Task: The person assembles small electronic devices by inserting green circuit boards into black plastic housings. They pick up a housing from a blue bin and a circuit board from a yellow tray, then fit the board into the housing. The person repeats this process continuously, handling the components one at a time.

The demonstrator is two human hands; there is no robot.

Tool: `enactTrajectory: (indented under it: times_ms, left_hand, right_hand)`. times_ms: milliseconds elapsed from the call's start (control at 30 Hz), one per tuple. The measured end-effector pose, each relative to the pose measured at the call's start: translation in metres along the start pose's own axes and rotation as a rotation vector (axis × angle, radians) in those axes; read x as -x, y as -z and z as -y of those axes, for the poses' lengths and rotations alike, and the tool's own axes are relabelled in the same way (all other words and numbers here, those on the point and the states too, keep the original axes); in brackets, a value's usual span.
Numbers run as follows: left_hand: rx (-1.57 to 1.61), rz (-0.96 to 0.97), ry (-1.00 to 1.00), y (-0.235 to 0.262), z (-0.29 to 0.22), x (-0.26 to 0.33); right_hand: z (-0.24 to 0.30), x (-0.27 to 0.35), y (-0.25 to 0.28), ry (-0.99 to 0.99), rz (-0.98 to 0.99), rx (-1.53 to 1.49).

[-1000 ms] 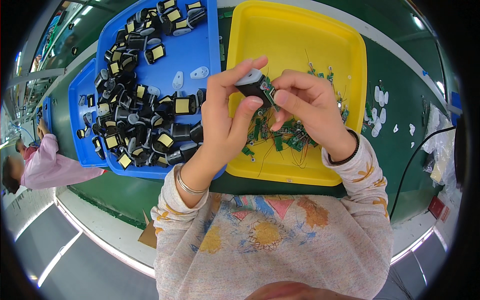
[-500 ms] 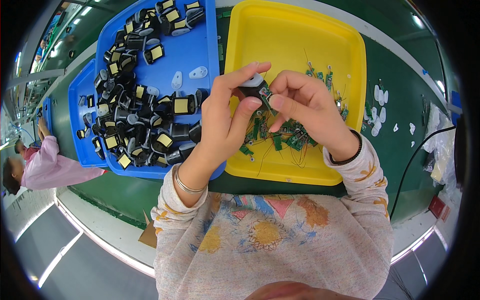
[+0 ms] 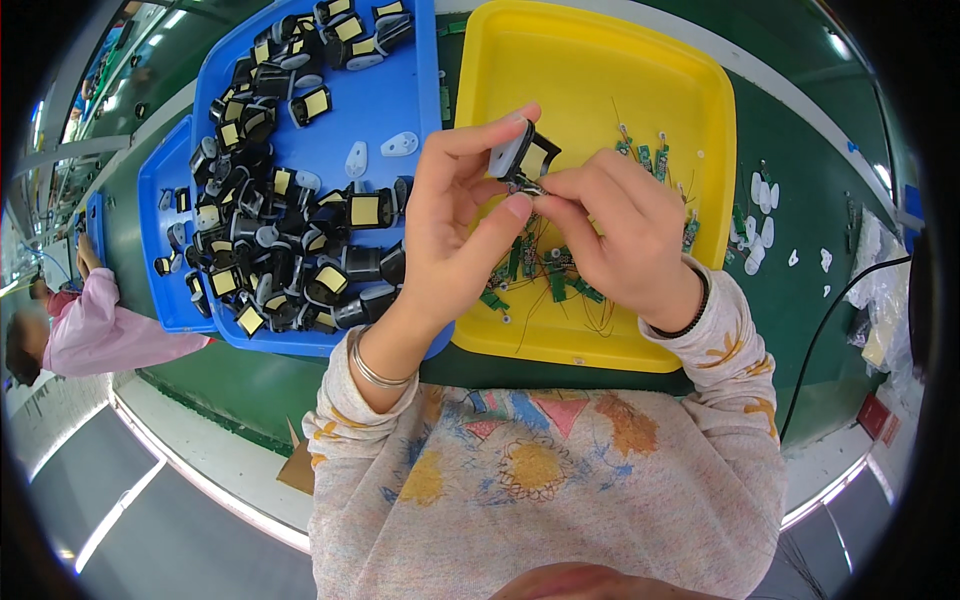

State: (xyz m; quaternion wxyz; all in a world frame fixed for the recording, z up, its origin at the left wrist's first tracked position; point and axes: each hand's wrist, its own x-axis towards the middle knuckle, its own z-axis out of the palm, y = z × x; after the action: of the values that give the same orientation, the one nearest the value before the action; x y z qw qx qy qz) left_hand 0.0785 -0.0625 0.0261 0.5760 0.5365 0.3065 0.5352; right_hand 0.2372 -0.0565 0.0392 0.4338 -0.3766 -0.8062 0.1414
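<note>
Over the left part of the yellow tray, my left hand is closed around a black plastic housing with a grey end and a pale yellow pad. My right hand pinches a small circuit board at the housing's lower end; fingertips hide most of it. Below the hands, several green circuit boards with thin wires lie in the yellow tray. More boards rest along its right side.
To the left, a blue tray holds many similar black housings and loose grey covers. White oval pieces lie on the green table at right, near a black cable and clear plastic bags. Another person sits far left.
My left hand has turned the housing, so its yellow pad now shows. My right hand has shifted slightly, with its fingertips now closer together at the housing's lower end.
</note>
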Motion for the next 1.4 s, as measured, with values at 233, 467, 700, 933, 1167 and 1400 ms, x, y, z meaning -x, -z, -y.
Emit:
enactTrajectory:
  times_ms: [233,467,700,933,1167,1400]
  left_hand:
    - [-0.104,-0.036,0.010,0.000,-0.005,0.001]
    - [-0.630,-0.010,-0.064,0.028,-0.010,-0.008]
    - [-1.816,-0.522,0.018,0.110,0.007,-0.022]
    - [-1.948,-0.471,0.142,0.124,0.008,-0.021]
    - [-1.300,-0.372,-0.123,0.060,-0.018,-0.025]
    - [-1.091,-0.262,-0.329,0.042,-0.008,-0.016]
  right_hand:
    - [0.001,-0.001,0.002,-0.119,0.026,-0.143]
    - [-0.017,-0.024,0.008,-0.222,0.142,-0.277]
    - [-0.187,-0.112,0.016,-0.057,0.102,0.547]
    - [-0.222,-0.107,0.021,-0.095,0.287,0.754]
    - [-0.057,-0.038,0.002,0.211,0.463,0.128]
    - [-0.022,-0.002,-0.031,0.132,0.644,0.035]
